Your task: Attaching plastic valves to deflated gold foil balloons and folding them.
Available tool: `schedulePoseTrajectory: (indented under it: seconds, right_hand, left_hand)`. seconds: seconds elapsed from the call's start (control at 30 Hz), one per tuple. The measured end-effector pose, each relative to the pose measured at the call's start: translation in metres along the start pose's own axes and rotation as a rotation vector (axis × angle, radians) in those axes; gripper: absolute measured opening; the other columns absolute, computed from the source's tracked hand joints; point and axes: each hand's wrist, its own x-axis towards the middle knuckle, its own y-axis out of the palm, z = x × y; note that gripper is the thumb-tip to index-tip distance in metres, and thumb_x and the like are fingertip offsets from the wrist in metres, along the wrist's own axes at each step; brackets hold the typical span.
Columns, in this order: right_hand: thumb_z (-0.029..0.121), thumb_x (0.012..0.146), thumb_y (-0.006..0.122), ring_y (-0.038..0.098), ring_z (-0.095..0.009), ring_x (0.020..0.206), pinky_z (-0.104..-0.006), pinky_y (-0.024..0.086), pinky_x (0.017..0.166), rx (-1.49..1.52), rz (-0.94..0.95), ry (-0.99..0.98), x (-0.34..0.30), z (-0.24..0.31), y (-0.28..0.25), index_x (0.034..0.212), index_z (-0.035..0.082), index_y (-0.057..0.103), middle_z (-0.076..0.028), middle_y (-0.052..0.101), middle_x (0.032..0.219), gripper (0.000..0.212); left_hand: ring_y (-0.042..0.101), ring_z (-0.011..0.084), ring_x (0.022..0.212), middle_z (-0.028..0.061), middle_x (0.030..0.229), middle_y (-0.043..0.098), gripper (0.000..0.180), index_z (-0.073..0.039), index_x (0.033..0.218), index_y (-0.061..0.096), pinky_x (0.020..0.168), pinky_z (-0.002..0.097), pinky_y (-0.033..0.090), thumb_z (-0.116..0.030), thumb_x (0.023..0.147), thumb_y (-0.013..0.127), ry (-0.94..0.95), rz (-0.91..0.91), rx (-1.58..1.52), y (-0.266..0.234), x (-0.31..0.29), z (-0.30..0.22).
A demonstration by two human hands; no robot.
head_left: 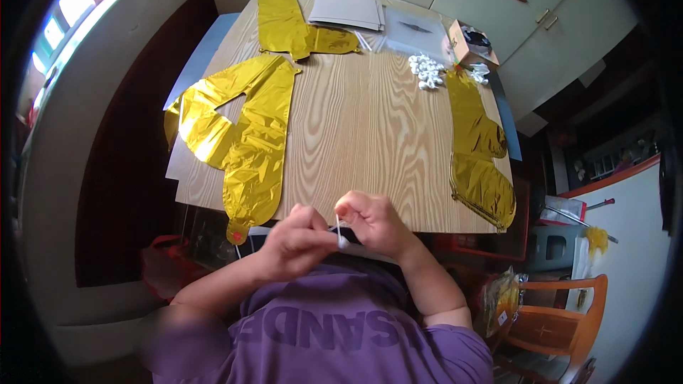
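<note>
Just past the table's near edge, in front of my body, my two hands are close together. My left hand [295, 238] is closed, its fingertips pinching a small white ball [343, 242] with a thin white cord. My right hand [377, 222] pinches the cord [338, 222] and holds it stretched above the ball. Beyond my left hand lies a flat gold foil balloon [260, 131], its lower tab hanging over the near edge. A second flat gold balloon [281, 21] rests at the far left, and another [478, 128] along the right side.
A pile of small white balls [427, 71] sits at the far right, beside an open box [473, 43] with dark contents. Grey-white boards [346, 11] and a clear plastic sheet [413, 28] lie at the back. A wooden chair [551, 323] stands at lower right.
</note>
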Motion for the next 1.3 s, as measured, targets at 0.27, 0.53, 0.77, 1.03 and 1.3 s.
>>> schedulePoseTrajectory:
  seconds: [0.27, 0.53, 0.77, 1.03, 1.3]
  right_hand:
    - [0.016, 0.094, 0.06, 0.063, -0.026, 0.071, -0.0368, 0.05, 0.066, 0.065, -0.014, -0.019, -0.003, 0.005, -0.008, 0.088, 0.004, 0.058, -0.013, 0.061, 0.076, 0.014]
    - [0.01, 0.092, 0.058, 0.062, -0.032, 0.071, -0.0377, 0.05, 0.062, -0.098, -0.067, -0.141, 0.003, 0.023, -0.014, 0.087, 0.003, 0.058, -0.015, 0.059, 0.078, 0.008]
    - [0.013, 0.093, 0.059, 0.063, -0.031, 0.068, -0.0401, 0.049, 0.063, 0.114, 0.247, -0.126, -0.007, 0.028, -0.004, 0.087, 0.003, 0.059, -0.017, 0.06, 0.074, 0.012]
    - [0.01, 0.091, 0.059, 0.061, -0.035, 0.068, -0.0385, 0.05, 0.065, 0.086, 0.237, -0.191, -0.011, 0.029, 0.0, 0.087, 0.004, 0.058, -0.016, 0.058, 0.077, 0.007]
    - [0.008, 0.088, 0.061, 0.063, -0.033, 0.072, -0.0391, 0.05, 0.065, 0.134, 0.322, -0.1, -0.017, 0.025, 0.001, 0.089, 0.003, 0.058, -0.015, 0.059, 0.075, 0.006]
  left_hand:
    - [0.056, 0.0164, 0.073, 0.0003, 0.079, 0.055, 0.024, -0.012, 0.098, 0.072, 0.069, 0.0309, 0.038, -0.001, 0.077, 0.072, -0.018, 0.043, -0.02, -0.005, -0.001, 0.0]
    - [0.055, 0.0192, 0.071, 0.001, 0.076, 0.055, 0.021, -0.012, 0.093, 0.072, 0.072, 0.0317, 0.04, -0.001, 0.075, 0.074, 0.031, 0.154, 0.048, -0.009, 0.008, 0.005]
    - [0.053, 0.0157, 0.071, 0.0032, 0.078, 0.056, 0.016, -0.008, 0.095, 0.073, 0.066, 0.0289, 0.04, -0.001, 0.081, 0.071, -0.008, 0.032, 0.066, -0.014, 0.008, 0.023]
    - [0.052, 0.0173, 0.067, 0.0031, 0.076, 0.055, 0.013, -0.011, 0.089, 0.072, 0.066, 0.0313, 0.04, -0.002, 0.079, 0.072, -0.048, -0.086, 0.13, -0.016, 0.015, 0.016]
    - [0.057, 0.0191, 0.07, 0.0041, 0.076, 0.058, 0.023, -0.008, 0.097, 0.072, 0.064, 0.0301, 0.042, 0.002, 0.077, 0.072, -0.068, -0.121, 0.138, -0.025, 0.025, 0.004]
